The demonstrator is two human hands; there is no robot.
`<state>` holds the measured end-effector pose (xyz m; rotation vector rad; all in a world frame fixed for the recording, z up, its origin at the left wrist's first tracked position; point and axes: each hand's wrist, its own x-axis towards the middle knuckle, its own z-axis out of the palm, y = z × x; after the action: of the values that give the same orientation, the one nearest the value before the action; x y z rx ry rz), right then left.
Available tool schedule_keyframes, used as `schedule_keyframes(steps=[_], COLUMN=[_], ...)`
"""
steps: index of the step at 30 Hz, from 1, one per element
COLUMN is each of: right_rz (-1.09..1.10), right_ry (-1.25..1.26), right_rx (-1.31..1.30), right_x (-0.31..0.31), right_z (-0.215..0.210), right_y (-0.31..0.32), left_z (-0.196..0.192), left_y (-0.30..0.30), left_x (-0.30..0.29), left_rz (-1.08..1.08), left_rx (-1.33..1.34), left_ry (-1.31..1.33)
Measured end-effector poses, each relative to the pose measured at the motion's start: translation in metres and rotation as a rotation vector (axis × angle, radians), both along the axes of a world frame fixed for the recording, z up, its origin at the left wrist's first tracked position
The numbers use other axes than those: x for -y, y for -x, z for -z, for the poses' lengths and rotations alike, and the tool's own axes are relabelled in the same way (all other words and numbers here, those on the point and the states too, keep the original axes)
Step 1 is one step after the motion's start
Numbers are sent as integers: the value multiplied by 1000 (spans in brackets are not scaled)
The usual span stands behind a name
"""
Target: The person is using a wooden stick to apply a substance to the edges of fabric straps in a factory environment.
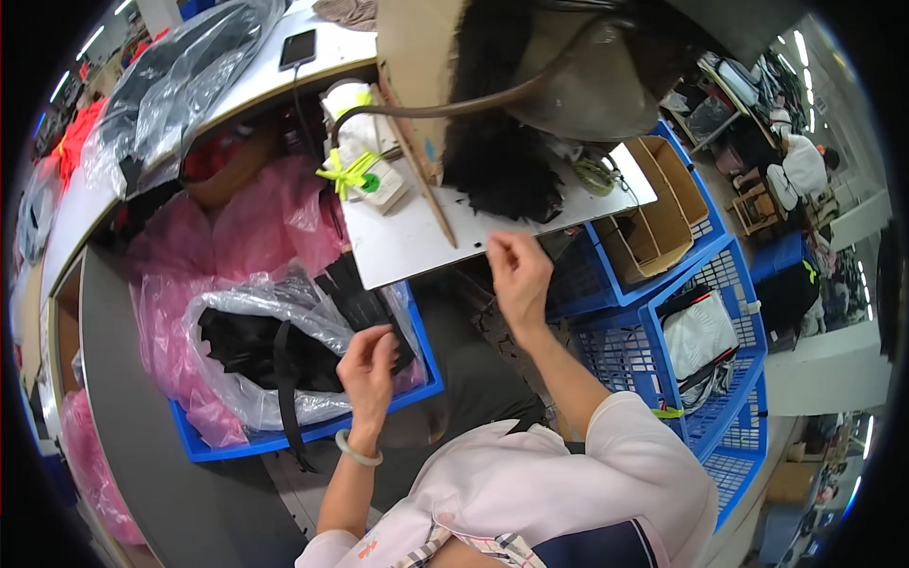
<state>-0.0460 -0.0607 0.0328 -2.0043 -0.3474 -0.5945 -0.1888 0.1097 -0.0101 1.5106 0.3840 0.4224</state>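
My right hand [521,275] is at the front edge of a small white tabletop [402,241], thumb and fingers pinched together. Whatever the pinch holds, if anything, is too small to make out. A tiny black piece [478,245] lies on the tabletop beside those fingertips, and a heap of black fabric pieces [507,185] lies just beyond. Lower and to the left, my left hand [367,369] has its fingers curled together, their contents hidden. It is over the edge of a blue crate [312,437] holding black fabric pieces [260,350] in a clear plastic bag.
A wooden stick [431,204] and a white box with a neon-yellow tie [379,185] are on the tabletop. A brown curved tube [464,106] crosses above. Blue baskets [653,350] stand at right, one with cardboard dividers [653,218]. A phone [298,49] lies at back left.
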Motion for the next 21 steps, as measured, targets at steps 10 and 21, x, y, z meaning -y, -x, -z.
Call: schedule_keyframes(steps=[10, 21], right_rz=[2, 20], right_ry=[395, 225], right_rx=[321, 307], right_x=[25, 39], right_z=[13, 59], right_y=[-65, -87], left_z=[-15, -1], left_y=[-230, -249], left_x=[68, 69], left_rz=[-8, 115], left_rx=[197, 58], left_ry=[-1082, -1028])
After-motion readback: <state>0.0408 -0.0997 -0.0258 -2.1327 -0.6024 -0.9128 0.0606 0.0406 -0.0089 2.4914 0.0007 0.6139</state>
